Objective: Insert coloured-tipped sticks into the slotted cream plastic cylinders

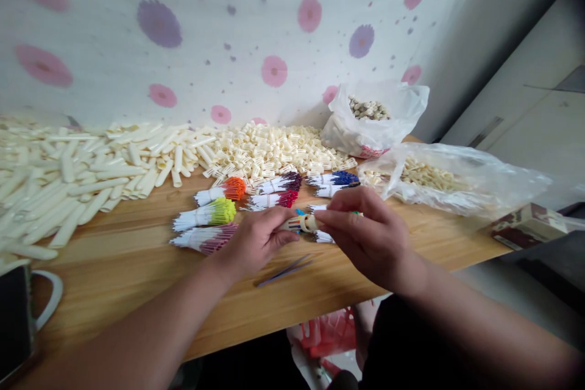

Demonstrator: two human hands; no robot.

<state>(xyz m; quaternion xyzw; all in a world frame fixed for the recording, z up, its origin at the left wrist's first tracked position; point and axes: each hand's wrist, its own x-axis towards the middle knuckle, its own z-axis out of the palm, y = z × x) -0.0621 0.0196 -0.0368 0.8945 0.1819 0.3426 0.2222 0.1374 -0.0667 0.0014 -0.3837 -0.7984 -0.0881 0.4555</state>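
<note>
Over the middle of the table, my left hand (256, 237) is closed around a cream multicolour pen part (291, 223) with thin coloured strips along its side. My right hand (368, 231) meets it from the right, fingers pinched on the end of a cream plastic pen piece (311, 223). The two pieces touch end to end; the fingers hide how they join. Near my left hand lie bundles of white pen refills with orange (222, 191), yellow-green (205, 213) and mauve tips (205, 237). Dark purple (280, 183), red (273, 200) and blue bundles (333, 179) lie behind my hands. Tweezers (286, 270) rest below them.
Cream pen barrels (91, 177) heap at the left, beside a pile of short cream pieces (274, 149). Two plastic bags of small parts (372, 119) (439, 180) sit at the back right. A small box (528, 225) stands right; a dark device (16, 323) is at the left edge.
</note>
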